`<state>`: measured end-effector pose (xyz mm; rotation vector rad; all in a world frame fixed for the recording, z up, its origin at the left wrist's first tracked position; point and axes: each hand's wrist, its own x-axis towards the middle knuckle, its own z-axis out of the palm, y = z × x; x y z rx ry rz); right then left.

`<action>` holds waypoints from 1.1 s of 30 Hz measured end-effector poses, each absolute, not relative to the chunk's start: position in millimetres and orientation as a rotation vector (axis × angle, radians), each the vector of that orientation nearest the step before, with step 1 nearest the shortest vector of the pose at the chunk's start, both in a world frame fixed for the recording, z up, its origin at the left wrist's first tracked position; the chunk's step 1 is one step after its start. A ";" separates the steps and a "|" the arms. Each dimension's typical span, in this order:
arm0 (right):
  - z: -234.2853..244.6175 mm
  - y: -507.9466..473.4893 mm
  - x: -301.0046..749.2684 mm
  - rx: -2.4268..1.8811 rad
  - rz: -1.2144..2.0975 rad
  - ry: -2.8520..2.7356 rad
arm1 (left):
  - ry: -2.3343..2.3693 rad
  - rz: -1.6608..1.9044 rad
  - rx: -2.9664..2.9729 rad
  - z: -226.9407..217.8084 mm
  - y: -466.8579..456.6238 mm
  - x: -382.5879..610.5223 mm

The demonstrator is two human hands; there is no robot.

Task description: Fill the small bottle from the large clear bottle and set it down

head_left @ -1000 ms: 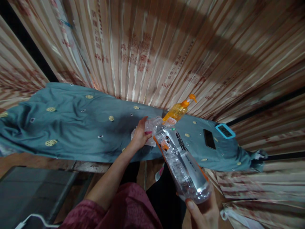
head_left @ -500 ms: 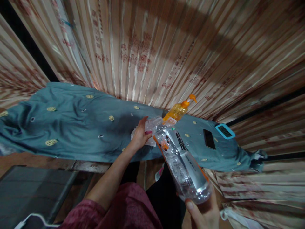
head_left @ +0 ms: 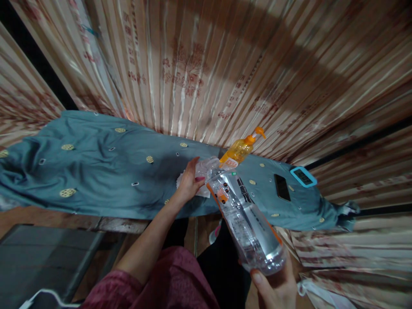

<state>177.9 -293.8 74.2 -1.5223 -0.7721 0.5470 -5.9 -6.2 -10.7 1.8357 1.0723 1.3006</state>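
Note:
A large clear plastic bottle [head_left: 247, 223] with a silver, black and orange label lies tilted across the view, its neck end up and to the left. My right hand [head_left: 275, 285] is closed around its base. At the other end, my left hand [head_left: 189, 182] grips clear plastic at the neck; whether that is a separate piece, I cannot tell. A white tissue [head_left: 204, 192] lies on the cloth beneath my left hand. Just behind the neck stands an orange pump bottle [head_left: 240, 150], partly hidden at its bottom.
A teal cloth [head_left: 103, 163] with a pineapple pattern covers the narrow table. On its right side are a black phone [head_left: 282, 187] and a blue-framed digital clock [head_left: 303, 177]. A pleated curtain [head_left: 199, 64] hangs behind. A dark grey surface [head_left: 45, 262] with a white cable [head_left: 48, 292] is at lower left.
Both hands and the bottle keep nearly the same position. Only a very slight shift of the whole view shows.

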 end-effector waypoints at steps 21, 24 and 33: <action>81.6 -291.8 176.3 -1.560 0.497 -0.854 | 1.080 1.312 1.814 -9.0 -5.1 -5.9; 82.3 -291.5 175.6 -1.550 0.513 -0.838 | 1.095 1.308 1.820 -8.3 -5.3 -5.7; 82.4 -291.7 173.9 -1.559 0.533 -0.776 | 1.065 1.319 1.759 -3.5 -7.8 -5.4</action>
